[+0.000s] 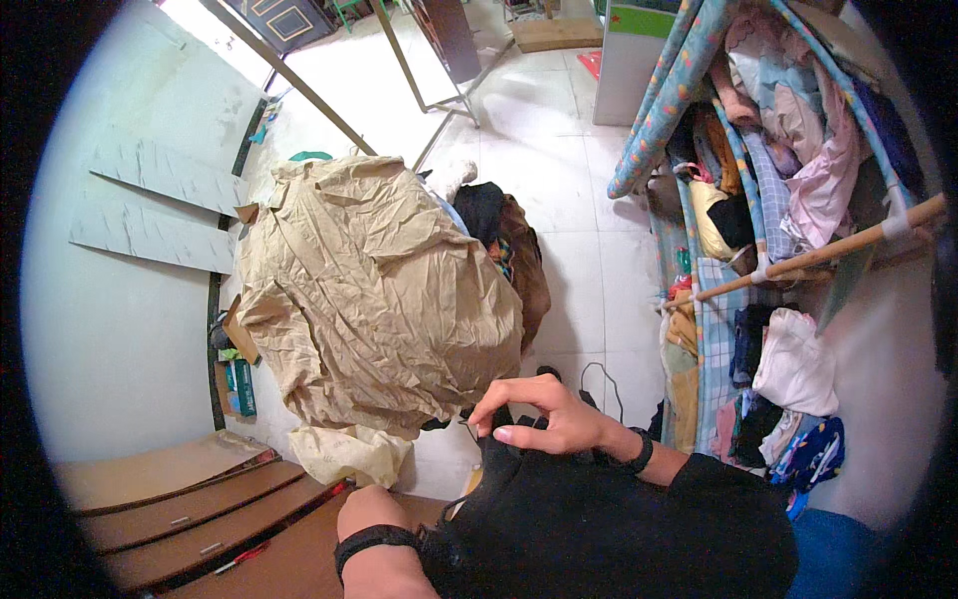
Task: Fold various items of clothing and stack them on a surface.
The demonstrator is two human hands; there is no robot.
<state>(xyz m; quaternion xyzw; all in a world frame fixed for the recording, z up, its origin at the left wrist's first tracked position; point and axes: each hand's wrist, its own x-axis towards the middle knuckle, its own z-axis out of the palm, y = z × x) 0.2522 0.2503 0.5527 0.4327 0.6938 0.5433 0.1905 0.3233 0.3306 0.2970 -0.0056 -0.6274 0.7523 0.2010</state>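
Note:
My right hand (550, 415) is in front of my black shirt (599, 517), wearing a dark wristband. Its fingers are curled, with the thumb apart from the index finger, and nothing plainly shows between them. At the bottom, my left hand (373, 509) appears only as a foreshortened back beyond a black wristband (378, 537); its fingers are hidden. A large crumpled beige cloth (389, 292) lies draped over a heap ahead of me. Dark and patterned clothes (483, 213) poke out along its right side. Below its near edge lies a pale yellow cloth or bag (352, 453).
A rack with a patterned fabric cover (666, 105), wooden rods (823, 251) and piled clothes (812, 195) stands at right. Brown drawer fronts or panels (202, 517) fill the lower left. Marbled boards (165, 183) lean by the left wall. White floor tiles (572, 292) run between heap and rack.

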